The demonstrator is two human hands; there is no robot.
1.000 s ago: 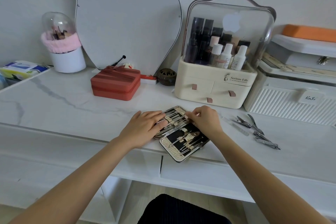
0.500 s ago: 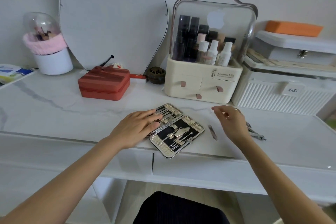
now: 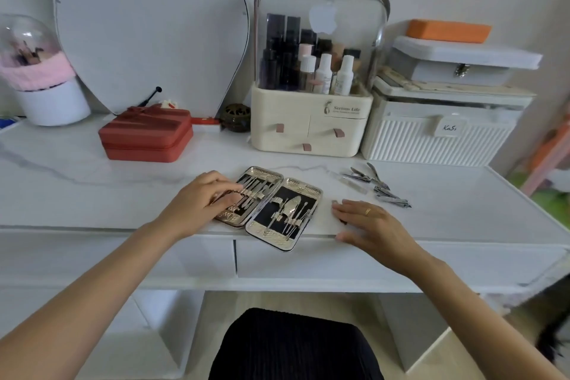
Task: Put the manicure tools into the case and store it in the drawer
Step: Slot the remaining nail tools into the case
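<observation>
The manicure case [image 3: 303, 187] lies open at the front edge of the white marble tabletop [image 3: 92, 194], with metal tools strapped into both black halves. My left hand [image 3: 202, 199] rests on the left half, fingertips pressing on the tools there. To the right of the case, my right hand [image 3: 373, 222] lies flat on the tabletop with fingers straight and a ring on one finger. A dark bit shows under its fingers; I cannot tell what it is. Several loose clippers and nippers [image 3: 381, 190] lie behind the right hand. Two drawer fronts [image 3: 308, 259] sit below the tabletop, both closed.
A cream cosmetics organiser [image 3: 311, 129] with small drawers stands behind the case. Beside it are a white ribbed box [image 3: 438, 142], a red zip case [image 3: 148, 136], a mirror [image 3: 148, 25] and a brush holder [image 3: 46, 95]. A clear tube [image 3: 351, 181] lies near the loose tools.
My right hand left the case, swung out toward the loose tools, then came down flat on the tabletop over the spot where a small tool lay. My left hand stayed on the case.
</observation>
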